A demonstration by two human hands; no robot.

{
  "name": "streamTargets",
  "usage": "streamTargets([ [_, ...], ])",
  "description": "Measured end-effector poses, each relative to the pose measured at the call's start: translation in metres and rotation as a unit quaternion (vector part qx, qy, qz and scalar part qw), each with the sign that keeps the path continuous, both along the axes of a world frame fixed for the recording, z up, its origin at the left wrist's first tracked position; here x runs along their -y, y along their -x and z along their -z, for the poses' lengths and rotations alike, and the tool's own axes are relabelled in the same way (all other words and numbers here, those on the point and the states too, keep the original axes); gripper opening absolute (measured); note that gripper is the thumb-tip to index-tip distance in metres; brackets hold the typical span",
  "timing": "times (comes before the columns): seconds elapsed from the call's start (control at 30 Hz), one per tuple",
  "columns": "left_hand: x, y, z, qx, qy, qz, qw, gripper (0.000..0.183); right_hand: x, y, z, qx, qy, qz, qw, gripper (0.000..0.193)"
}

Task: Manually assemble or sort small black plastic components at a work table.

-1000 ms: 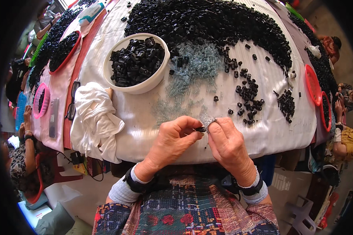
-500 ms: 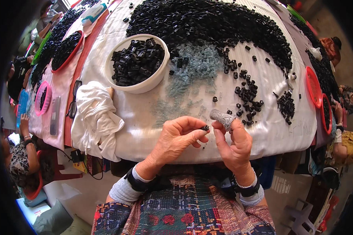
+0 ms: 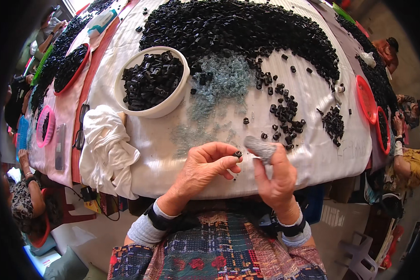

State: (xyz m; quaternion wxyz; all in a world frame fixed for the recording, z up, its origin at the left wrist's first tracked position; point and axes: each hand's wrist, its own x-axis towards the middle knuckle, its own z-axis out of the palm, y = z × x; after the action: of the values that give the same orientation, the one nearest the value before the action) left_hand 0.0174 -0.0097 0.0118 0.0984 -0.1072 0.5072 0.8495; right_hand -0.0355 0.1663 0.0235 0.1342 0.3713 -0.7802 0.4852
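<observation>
My left hand (image 3: 201,167) pinches a small black plastic barrel (image 3: 238,154) between thumb and fingertips, its round open end showing. Close beside it on the right, my right hand (image 3: 280,179) is raised with thumb and index finger apart. A grey wrapping (image 3: 262,150), blurred by motion, covers that index finger; I make out nothing between the fingers. Beyond both hands, small pale-blue coil springs (image 3: 226,77) are strewn over the white cloth. Several loose black barrels (image 3: 287,112) lie to the right of them, with thin black plastic pieces (image 3: 333,122) in a small heap farther right.
A white tub (image 3: 172,103) of black parts stands left of the springs. Behind it spreads a large black heap (image 3: 238,28). A crumpled white cloth (image 3: 105,144), glasses (image 3: 81,126) and a phone (image 3: 60,147) lie at left. Other people sit at both side tables, near red baskets (image 3: 366,100).
My right hand has moved slightly left, its wrapped finger blurring. The barrel in my left fingers has turned, so its end shows more. The whole view has shifted a little.
</observation>
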Motion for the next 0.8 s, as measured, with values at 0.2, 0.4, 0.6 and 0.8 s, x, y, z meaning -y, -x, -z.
streamTargets([
  [0.2, 0.003, 0.0, 0.005, -0.014, 0.006, 0.003, 1.0, 0.023, 0.01, -0.003, 0.001, 0.004, 0.012, -0.038, 0.999, 0.036],
  [0.4, 0.003, 0.001, 0.003, 0.001, 0.0, -0.004, 1.0, 0.022, -0.003, 0.008, 0.011, 0.028, 0.037, 0.098, 0.994, 0.029],
  [0.6, 0.006, 0.001, 0.006, -0.008, -0.017, 0.005, 1.0, 0.021, -0.021, 0.028, 0.024, 0.04, -0.03, 0.176, 0.983, 0.023],
  [0.8, 0.009, 0.001, 0.007, -0.004, -0.026, 0.014, 1.0, 0.02, -0.02, 0.034, 0.031, -0.041, -0.099, 0.165, 0.98, 0.023],
])
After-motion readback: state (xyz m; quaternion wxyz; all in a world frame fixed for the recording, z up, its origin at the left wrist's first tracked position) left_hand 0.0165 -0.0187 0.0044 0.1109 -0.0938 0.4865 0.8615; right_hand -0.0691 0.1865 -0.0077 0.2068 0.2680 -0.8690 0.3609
